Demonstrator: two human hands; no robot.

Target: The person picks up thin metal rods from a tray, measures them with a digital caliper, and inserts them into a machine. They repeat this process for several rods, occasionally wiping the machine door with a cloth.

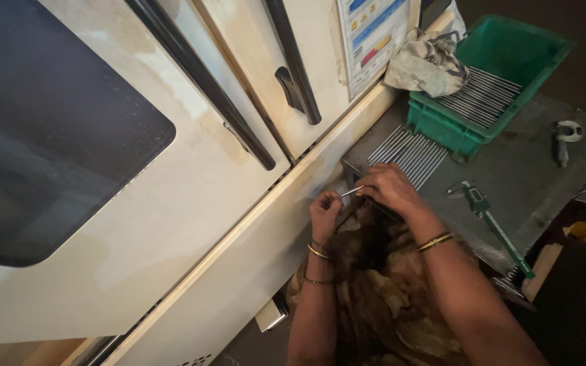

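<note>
Forearms with gold bangles fill the lower middle of the frame, above a brown patterned cloth on the lap. Between them, just right of centre, a thin metal rod is pinched at one end by the fingers of the left hand, while the right hand closes over its other end and covers it. So light a grip on so slim a rod could let it slip into the dark gap below, I judge. Just above the right hand, a row of loose rods lies at the tabletop edge and could roll off if nudged. Left of the hands the cream machine panel crowds in close. Rightward there is more room, past the green caliper, toward the green crate in the upper right.
</note>
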